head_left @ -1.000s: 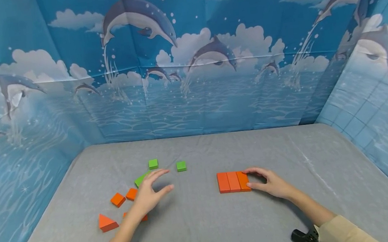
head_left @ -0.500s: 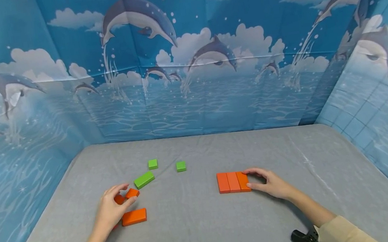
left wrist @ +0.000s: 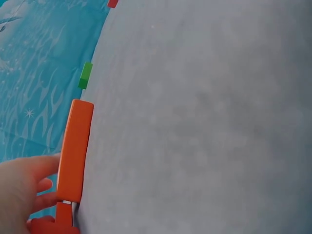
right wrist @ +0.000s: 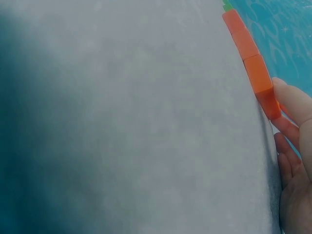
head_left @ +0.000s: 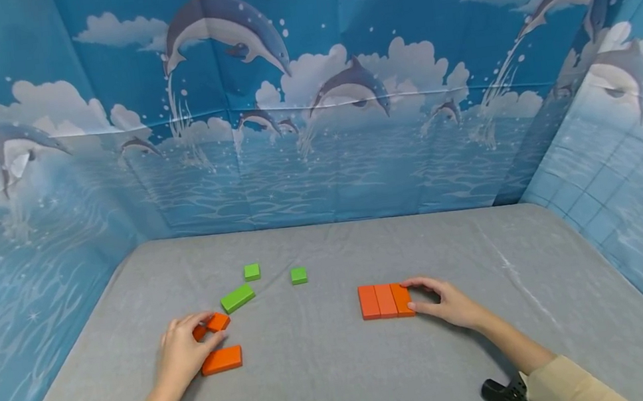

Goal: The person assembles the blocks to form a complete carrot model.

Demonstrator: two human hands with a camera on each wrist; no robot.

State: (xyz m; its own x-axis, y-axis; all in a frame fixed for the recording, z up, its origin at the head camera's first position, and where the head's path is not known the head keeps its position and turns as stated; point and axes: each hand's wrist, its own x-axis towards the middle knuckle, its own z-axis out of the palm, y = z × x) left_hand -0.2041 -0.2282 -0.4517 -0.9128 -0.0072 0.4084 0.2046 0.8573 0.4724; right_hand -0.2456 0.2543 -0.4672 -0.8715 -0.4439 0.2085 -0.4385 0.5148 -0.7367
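Note:
At the left of the head view, my left hand (head_left: 184, 354) reaches over small orange blocks, its index finger and thumb on either side. One orange block (head_left: 218, 321) lies at the fingertips; another is mostly covered by the hand. Whether the fingers touch them is unclear. A long orange block (head_left: 221, 360) lies just in front; in the left wrist view this long block (left wrist: 74, 151) hides part of the hand. My right hand (head_left: 450, 304) pinches the rightmost orange block (head_left: 402, 299) of a flat row by its ends. The two neighbouring orange blocks (head_left: 377, 302) lie flush against it.
A long green block (head_left: 238, 298) lies behind the left hand's blocks. Two small green blocks (head_left: 252, 272) (head_left: 298, 275) are farther back on the grey tabletop (head_left: 342, 372). A dolphin-print curtain (head_left: 317, 161) encloses the back and sides.
My left hand has moved left and toward me, from beside the green blocks to the small orange ones, and its fingers have drawn closer together. My right hand stays on the orange row.

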